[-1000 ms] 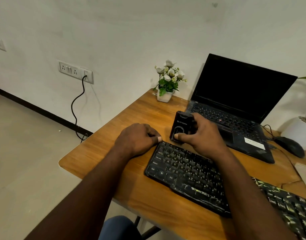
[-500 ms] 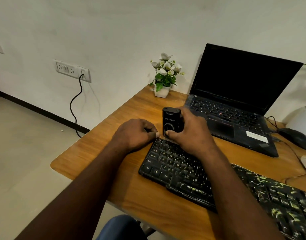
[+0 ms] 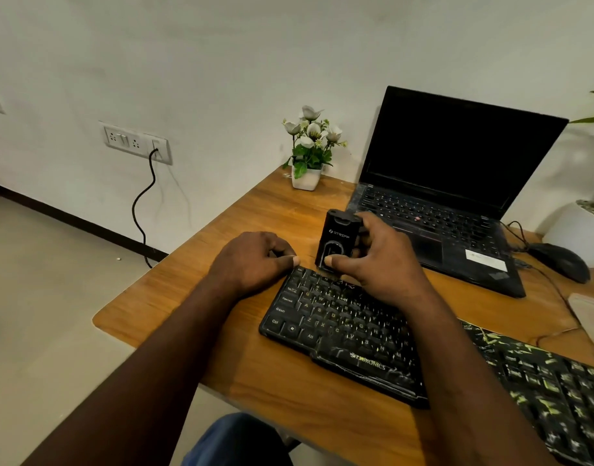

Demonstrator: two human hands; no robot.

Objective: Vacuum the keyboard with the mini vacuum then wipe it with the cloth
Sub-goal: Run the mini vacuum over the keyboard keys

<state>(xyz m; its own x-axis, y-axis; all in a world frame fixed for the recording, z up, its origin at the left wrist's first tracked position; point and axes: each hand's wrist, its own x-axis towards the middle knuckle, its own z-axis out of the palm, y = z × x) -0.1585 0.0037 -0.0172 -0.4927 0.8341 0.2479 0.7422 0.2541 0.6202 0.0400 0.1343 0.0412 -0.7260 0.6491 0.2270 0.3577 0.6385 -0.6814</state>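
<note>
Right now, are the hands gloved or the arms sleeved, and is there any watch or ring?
No. The left hand and right hand are bare: no gloves, no rings showing. From the wrists to the frame's edge there is no sleeve, watch or band in view. The thumbnails are short and plain.

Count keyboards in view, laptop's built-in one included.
3: black Zebronics keyboard at desk centre, green-patterned keyboard at the near right edge, laptop's built-in keyboard behind the mini vacuum. Others may sit out of frame.
</note>
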